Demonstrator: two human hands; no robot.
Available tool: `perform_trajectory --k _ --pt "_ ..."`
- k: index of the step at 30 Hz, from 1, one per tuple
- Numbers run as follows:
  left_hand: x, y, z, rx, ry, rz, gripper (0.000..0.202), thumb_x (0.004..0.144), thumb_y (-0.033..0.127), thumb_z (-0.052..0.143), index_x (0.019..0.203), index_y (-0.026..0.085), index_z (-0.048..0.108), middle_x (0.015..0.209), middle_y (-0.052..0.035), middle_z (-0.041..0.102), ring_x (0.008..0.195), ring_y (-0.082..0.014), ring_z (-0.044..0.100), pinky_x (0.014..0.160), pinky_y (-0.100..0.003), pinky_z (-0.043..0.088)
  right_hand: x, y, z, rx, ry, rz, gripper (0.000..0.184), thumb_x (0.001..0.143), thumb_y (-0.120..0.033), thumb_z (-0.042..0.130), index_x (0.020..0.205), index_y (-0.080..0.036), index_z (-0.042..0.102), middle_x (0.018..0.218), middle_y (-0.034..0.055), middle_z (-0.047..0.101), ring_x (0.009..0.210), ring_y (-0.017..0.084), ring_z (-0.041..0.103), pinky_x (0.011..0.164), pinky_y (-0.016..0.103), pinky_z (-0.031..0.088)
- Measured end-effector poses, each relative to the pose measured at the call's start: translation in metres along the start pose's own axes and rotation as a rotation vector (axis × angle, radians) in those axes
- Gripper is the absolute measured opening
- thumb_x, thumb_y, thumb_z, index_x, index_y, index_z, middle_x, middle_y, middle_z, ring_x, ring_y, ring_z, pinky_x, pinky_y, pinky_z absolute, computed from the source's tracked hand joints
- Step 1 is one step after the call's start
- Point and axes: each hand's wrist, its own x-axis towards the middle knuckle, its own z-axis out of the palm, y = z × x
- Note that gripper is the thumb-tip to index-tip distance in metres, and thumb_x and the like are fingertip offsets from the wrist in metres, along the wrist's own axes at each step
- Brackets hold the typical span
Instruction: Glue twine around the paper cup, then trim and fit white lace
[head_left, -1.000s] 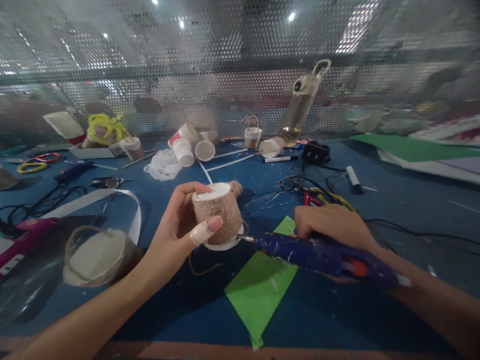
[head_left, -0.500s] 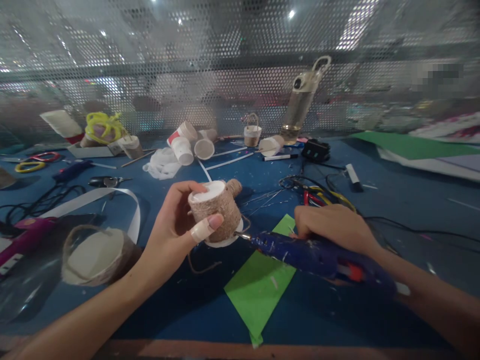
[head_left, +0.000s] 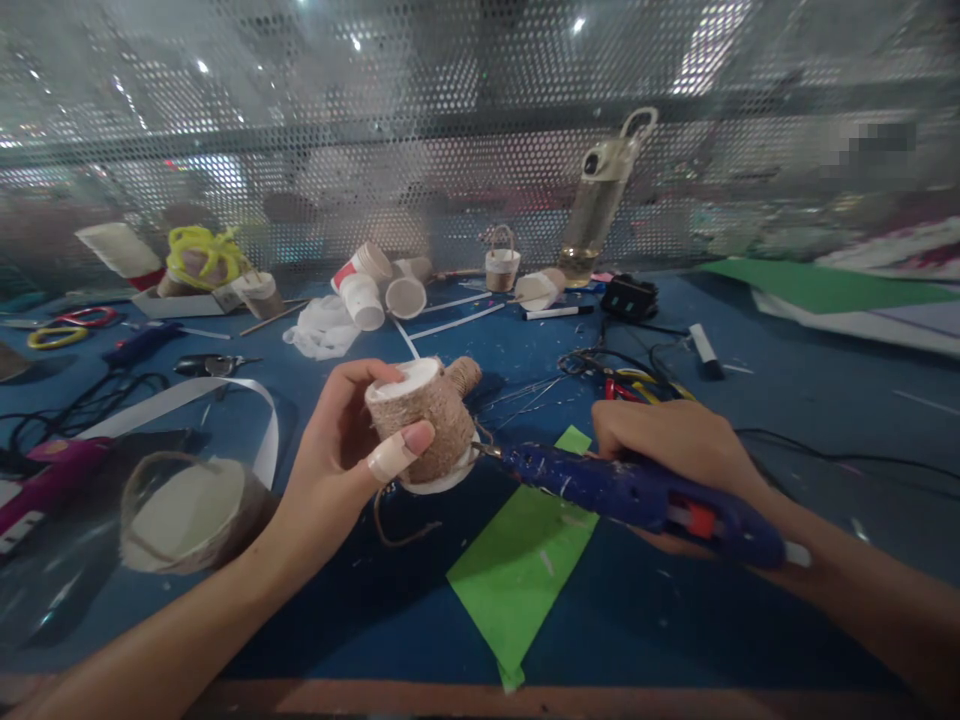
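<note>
Twine-wrapped cup (head_left: 426, 425) in left hand (head_left: 337, 470), glue gun (head_left: 637, 495) nozzle at rim

Middle: blue glue gun (head_left: 637, 495) in my right grip (head_left: 667, 445) lying across, nozzle meeting twine-wrapped cup (head_left: 424, 425) in my left grip (head_left: 337, 470), no gap between. Right: open desk (head_left: 825, 380) lying free, only thin black cord (head_left: 825, 452) crossing. Near edge: flat green paper (head_left: 525, 560) lying low. Left: twine basket (head_left: 187, 515), white strip (head_left: 187, 395), pink tool (head_left: 45, 480) crowding my forearm. Ahead: wire tangle (head_left: 630, 375), cups (head_left: 375, 290) blocking; perforated screen (head_left: 450, 150) closing back.
</note>
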Motion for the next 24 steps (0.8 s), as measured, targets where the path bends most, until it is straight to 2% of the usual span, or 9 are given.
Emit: perform_trajectory --k 6,10,12,15,19,24 --pt "-0.002 0.000 0.001 0.046 -0.026 0.008 0.031 0.083 0.028 0.077 0.109 0.028 0.059 0.107 -0.0009 0.064 0.090 -0.0157 0.063 0.073 -0.024 0.056 -0.002 0.007 0.010 -0.011 -0.009 -0.069 0.016 0.078 -0.013 0.043 0.073 -0.025 0.033 0.061 -0.0071 0.049 0.048 0.011 0.046 0.051 0.029 0.018" --pt "-0.002 0.000 0.001 0.052 -0.039 0.009 0.032 0.084 0.028 0.076 0.110 0.028 0.058 0.102 -0.0005 0.064 0.089 -0.0158 0.063 0.073 -0.024 0.056 -0.001 0.007 0.011 -0.014 0.020 -0.100 0.015 0.074 -0.018 0.044 0.073 -0.025 0.031 0.059 -0.0083 0.045 0.045 0.011 0.042 0.049 0.027 0.018" --pt "-0.002 0.000 0.000 0.027 -0.039 0.009 0.032 0.084 0.027 0.076 0.110 0.029 0.059 0.103 0.0000 0.064 0.090 -0.0156 0.063 0.074 -0.024 0.056 -0.001 0.006 0.009 -0.022 0.045 -0.094 0.016 0.070 -0.022 0.047 0.073 -0.026 0.031 0.058 -0.0087 0.042 0.045 0.011 0.039 0.049 0.027 0.018" --pt "-0.003 0.001 0.000 -0.037 -0.033 -0.021 0.032 0.084 0.026 0.077 0.110 0.029 0.060 0.105 0.0004 0.064 0.092 -0.0151 0.063 0.075 -0.022 0.056 0.001 0.002 0.004 -0.031 0.047 -0.064 0.018 0.067 -0.021 0.047 0.073 -0.026 0.031 0.058 -0.0087 0.040 0.045 0.011 0.039 0.049 0.027 0.019" --pt "-0.004 0.003 0.000 -0.079 -0.014 -0.063 0.031 0.083 0.027 0.077 0.110 0.030 0.061 0.104 0.0005 0.064 0.091 -0.0150 0.062 0.074 -0.022 0.055 0.003 -0.004 -0.001 -0.007 0.042 -0.028 0.018 0.071 -0.020 0.049 0.074 -0.026 0.032 0.057 -0.0083 0.038 0.046 0.012 0.036 0.050 0.026 0.023" --pt "-0.002 0.000 -0.002 -0.098 0.014 -0.095 0.032 0.080 0.032 0.079 0.107 0.031 0.063 0.103 -0.0003 0.064 0.089 -0.0182 0.061 0.072 -0.027 0.056 0.005 -0.003 -0.003 0.027 0.047 -0.014 0.020 0.071 -0.021 0.051 0.072 -0.026 0.031 0.057 -0.0083 0.037 0.046 0.011 0.032 0.048 0.025 0.024"
